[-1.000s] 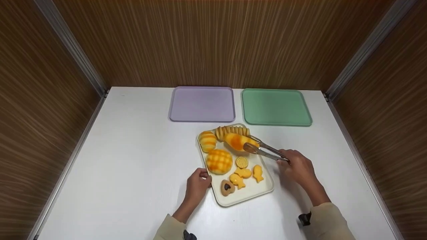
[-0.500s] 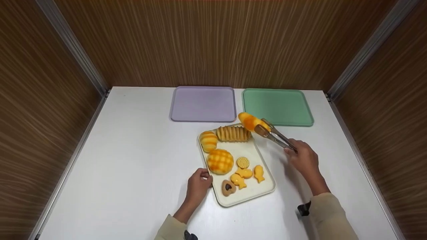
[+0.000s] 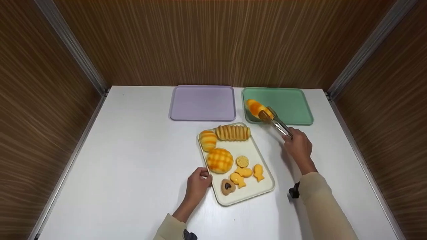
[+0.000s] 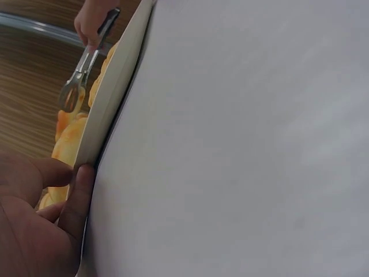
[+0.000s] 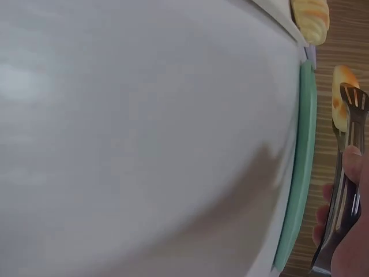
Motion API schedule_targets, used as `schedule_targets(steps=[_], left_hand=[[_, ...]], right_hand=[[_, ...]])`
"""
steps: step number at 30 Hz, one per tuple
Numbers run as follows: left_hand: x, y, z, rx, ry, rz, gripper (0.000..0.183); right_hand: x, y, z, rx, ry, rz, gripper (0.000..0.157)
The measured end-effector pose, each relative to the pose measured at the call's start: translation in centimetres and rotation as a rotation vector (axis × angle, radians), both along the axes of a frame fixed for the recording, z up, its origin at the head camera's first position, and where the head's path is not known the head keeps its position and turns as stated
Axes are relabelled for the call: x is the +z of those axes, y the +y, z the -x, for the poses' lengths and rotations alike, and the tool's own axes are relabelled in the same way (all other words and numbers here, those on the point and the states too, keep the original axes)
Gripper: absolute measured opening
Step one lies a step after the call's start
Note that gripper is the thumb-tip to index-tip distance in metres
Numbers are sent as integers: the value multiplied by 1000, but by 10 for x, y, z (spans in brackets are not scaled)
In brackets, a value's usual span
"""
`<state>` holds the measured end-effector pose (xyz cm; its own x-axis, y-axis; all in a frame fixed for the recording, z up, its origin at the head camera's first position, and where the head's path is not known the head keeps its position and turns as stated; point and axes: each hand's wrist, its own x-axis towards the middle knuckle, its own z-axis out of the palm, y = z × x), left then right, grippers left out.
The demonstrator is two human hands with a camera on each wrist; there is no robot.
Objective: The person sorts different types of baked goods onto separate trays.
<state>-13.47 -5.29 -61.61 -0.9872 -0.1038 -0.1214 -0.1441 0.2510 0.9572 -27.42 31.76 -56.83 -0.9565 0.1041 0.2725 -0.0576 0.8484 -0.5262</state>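
Note:
My right hand (image 3: 298, 146) grips metal tongs (image 3: 282, 126), whose tips pinch an oval orange-yellow bread roll (image 3: 256, 107). In the head view the roll is over the left part of the green tray (image 3: 293, 106); the right wrist view shows the roll (image 5: 341, 95) held in the tongs (image 5: 346, 190). My left hand (image 3: 197, 183) pinches the left rim of the cream tray (image 3: 247, 196), thumb and fingers at its edge (image 4: 109, 109). On that tray lie a ridged long bread (image 3: 233, 133), a striped roll (image 3: 208, 140) and a round checkered bun (image 3: 220, 160).
Also on the cream tray are a round cookie (image 3: 242, 161), several fish-shaped pieces (image 3: 258, 172) and a heart-shaped cookie (image 3: 228, 187). A purple tray (image 3: 202, 103) lies left of the green one. Wood-grain panels (image 3: 213, 43) enclose the white table (image 3: 133, 150) at the back and sides.
The tongs have lifted the oval bread roll off the cream tray and carried it away from me to over the green tray. My left hand has stayed at the cream tray's rim.

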Motion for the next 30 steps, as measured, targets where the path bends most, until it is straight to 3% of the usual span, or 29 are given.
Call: schedule_targets(steps=[7,14,18,30], left_hand=[[-1,0,0,-3,-9,-23,21],[0,-1,0,-12,-4,-32,22],[0,-1,0,-5,-1,-31,22],[-2,-2,0,-32,12,8,22]], right_hand=[[-2,-1,19,-27,-112,-2,29],[-6,-5,30,-24,-158,-25,37],[-9,-5,29,-18,-181,-46,45],[-7,-2,12,-10,-145,4,41]])
